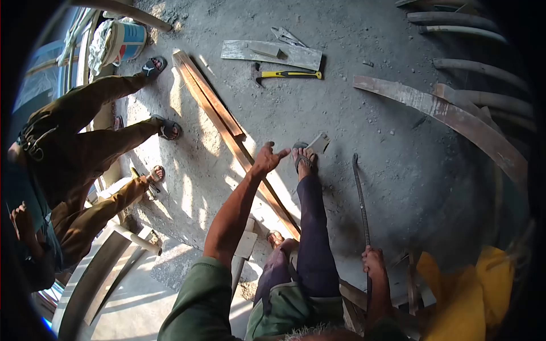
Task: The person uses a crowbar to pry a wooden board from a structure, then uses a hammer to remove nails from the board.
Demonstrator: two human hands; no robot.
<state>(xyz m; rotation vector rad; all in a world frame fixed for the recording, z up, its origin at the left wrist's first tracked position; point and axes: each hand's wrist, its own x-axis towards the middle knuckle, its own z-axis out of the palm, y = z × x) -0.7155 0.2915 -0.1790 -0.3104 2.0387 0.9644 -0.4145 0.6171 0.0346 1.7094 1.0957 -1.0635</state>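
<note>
My left hand is held out over the long wooden beams, with its fingers apart and nothing in it. Just right of it is my sandalled foot, and a small pale block lies beside the toes. At the lower right, my right hand is wrapped round a long dark metal bar. The bar's hooked upper end points away from me over the concrete floor.
A yellow and black hammer lies below a flat board. Curved planks are at the right. People in brown trousers stand at the left near a bucket. Yellow cloth shows at the lower right.
</note>
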